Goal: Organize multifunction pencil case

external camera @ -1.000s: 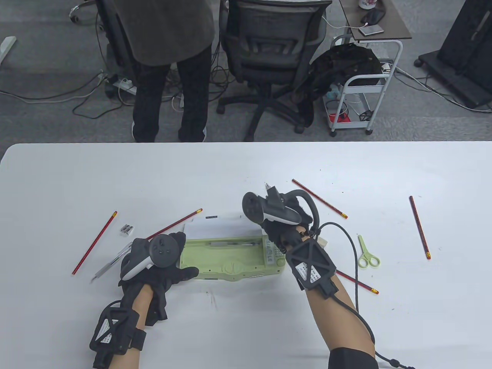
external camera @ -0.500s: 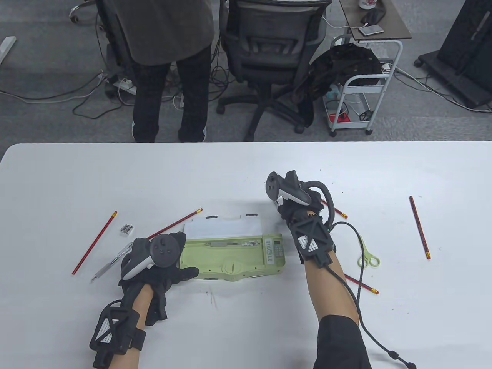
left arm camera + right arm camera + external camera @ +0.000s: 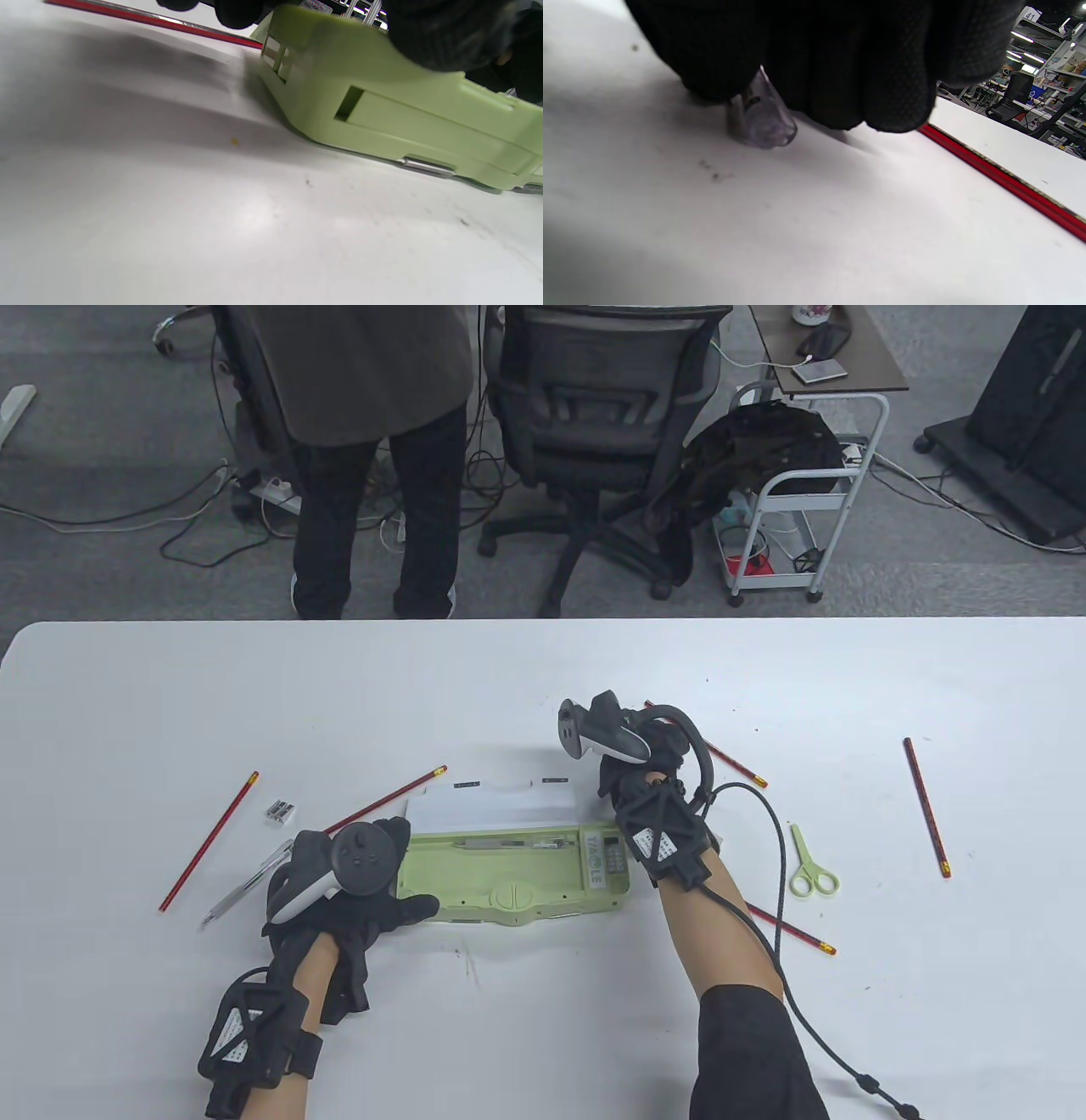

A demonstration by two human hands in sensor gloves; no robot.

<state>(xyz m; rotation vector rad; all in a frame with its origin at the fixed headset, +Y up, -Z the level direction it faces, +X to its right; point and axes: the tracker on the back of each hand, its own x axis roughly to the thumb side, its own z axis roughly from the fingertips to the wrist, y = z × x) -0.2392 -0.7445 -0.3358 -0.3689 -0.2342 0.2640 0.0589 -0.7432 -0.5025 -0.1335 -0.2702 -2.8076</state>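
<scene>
The green pencil case (image 3: 509, 874) lies open at mid-table, its white lid (image 3: 492, 806) folded back, and a pen lies in its tray. My left hand (image 3: 399, 869) grips the case's left end, thumb along the front; in the left wrist view the fingers (image 3: 437, 34) rest on the case (image 3: 382, 106). My right hand (image 3: 632, 768) hovers just behind the case's right end. In the right wrist view its curled fingers (image 3: 818, 84) pinch a clear plastic pen end (image 3: 763, 118) close to the table, beside a red pencil (image 3: 1009, 182).
Red pencils lie scattered: far left (image 3: 208, 841), behind the case (image 3: 386, 799), behind the right hand (image 3: 730, 759), front right (image 3: 789, 929), far right (image 3: 926, 806). Green scissors (image 3: 812, 869), a silver pen (image 3: 242, 891) and a small sharpener (image 3: 280, 812) lie nearby. A person (image 3: 373, 458) stands beyond the table.
My right hand left the case's right end, swung back and right, then came slightly left again behind the case. The left hand and case stayed put.
</scene>
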